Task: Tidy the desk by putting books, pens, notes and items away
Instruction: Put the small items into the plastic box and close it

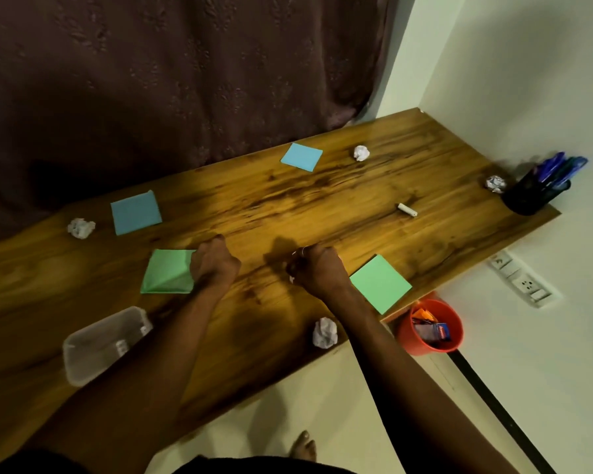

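Green note (166,273), creased, left of centre on wooden worktop (322,206), at left hand (214,265).
Clear tub (79,367) at lower left; red bin (411,340) under worktop edge, lower right; second green note (380,283) right of centre; blue note (136,212) at left, another blue note (302,157) above centre; left hand curled over creased note's right edge, grip hidden, cannot tell whether pinching; right hand (317,270) at centre, fingers (298,268) closed round small white scrap (291,279); paper ball (325,332) near front edge.

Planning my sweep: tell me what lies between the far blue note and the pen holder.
Head view: a paper ball by the note, another ball by the holder.
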